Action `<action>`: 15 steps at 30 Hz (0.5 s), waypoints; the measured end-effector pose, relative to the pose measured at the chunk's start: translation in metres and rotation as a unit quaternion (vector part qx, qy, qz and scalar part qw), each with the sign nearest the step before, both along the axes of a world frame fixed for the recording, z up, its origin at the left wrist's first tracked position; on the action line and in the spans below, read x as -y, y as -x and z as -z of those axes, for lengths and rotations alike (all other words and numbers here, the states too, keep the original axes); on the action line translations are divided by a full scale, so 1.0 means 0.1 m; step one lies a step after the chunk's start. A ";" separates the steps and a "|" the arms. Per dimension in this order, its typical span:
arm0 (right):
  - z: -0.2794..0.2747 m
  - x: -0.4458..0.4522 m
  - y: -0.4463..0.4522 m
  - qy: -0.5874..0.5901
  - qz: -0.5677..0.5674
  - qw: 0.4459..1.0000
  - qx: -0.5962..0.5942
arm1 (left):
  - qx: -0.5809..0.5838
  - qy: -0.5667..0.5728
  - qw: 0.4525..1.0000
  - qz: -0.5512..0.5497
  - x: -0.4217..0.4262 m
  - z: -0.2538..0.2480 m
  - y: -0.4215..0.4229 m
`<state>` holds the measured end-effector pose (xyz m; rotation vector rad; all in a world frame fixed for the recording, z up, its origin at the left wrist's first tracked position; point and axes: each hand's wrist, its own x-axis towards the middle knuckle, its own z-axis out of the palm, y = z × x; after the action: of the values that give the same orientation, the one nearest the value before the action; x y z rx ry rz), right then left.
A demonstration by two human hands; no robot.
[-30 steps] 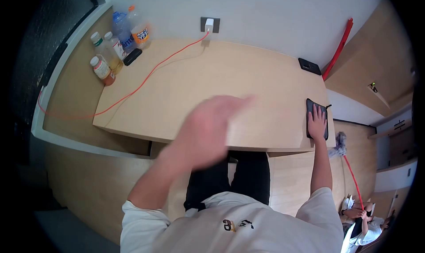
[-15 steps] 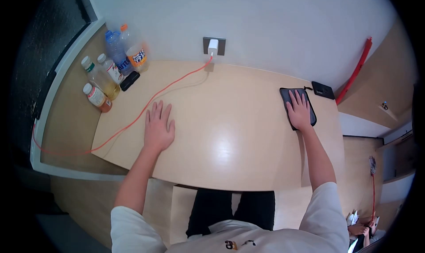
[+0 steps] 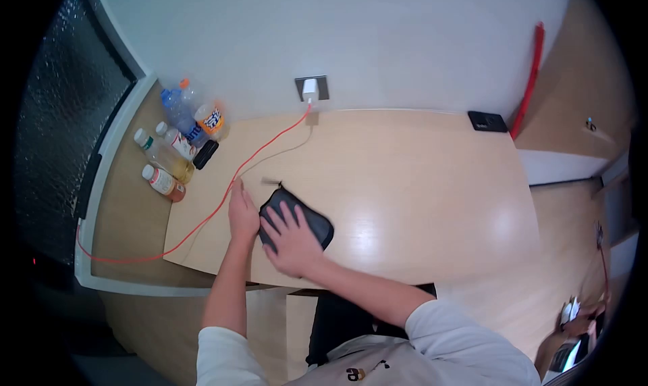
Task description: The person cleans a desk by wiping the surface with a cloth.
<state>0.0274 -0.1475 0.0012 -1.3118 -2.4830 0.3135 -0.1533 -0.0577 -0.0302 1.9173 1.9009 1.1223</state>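
While my right hand lies flat on the pouch, its fingers spread across the top, my left hand stands on edge along the pouch's left side, fingers straight and close together. Neither hand grips anything; whether my left palm touches the pouch, I cannot tell. The pouch is dark and rests askew on the desk, left of its middle and near my edge, its blurred pull tab at the far corner.

At my left fingertips runs a red cable, coming from a white charger in the wall. Beyond it, at the desk's left end, five bottles stand grouped, with a small black object just beside them. Far right, by the wall, lies a phone, near a red pole. Low on the right, another person shows partly.
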 end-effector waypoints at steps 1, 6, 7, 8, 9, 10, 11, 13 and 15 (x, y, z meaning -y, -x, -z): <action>-0.02 0.18 0.03 -0.006 0.018 1.000 -0.019 | 0.001 -0.006 1.000 -0.012 -0.01 0.05 0.01; -0.03 0.54 -0.45 0.032 -0.004 0.999 -0.041 | 0.042 0.013 0.999 -0.026 0.02 0.02 0.06; 0.01 0.61 -0.62 0.021 0.018 0.999 -0.040 | -0.061 0.012 0.998 -0.020 0.02 0.09 0.10; 0.03 0.67 -0.82 0.006 0.047 0.998 -0.044 | -0.163 0.013 0.986 -0.014 0.04 0.14 0.14; 0.05 0.72 -1.08 -0.005 0.074 0.996 -0.046 | -0.183 0.016 0.983 0.001 0.06 0.12 0.16; -0.04 0.72 -1.38 -0.008 0.125 0.992 -0.028 | -0.202 0.024 0.979 0.014 0.07 0.06 0.15; -0.12 0.70 -1.73 -0.011 0.172 0.985 -0.007 | -0.217 0.032 0.975 0.024 0.11 0.01 0.13; 0.06 0.62 -2.47 -0.119 0.314 0.942 -0.014 | -0.233 0.073 0.967 0.075 0.25 -0.28 0.20; 0.20 0.53 -3.21 -0.099 0.434 0.892 0.074 | -0.240 0.076 0.964 0.082 0.31 -0.33 0.30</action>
<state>0.3480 -0.2006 -0.0188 -2.2129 -1.6995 -0.2587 -0.1831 -0.0888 0.0028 2.3568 1.9251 0.4728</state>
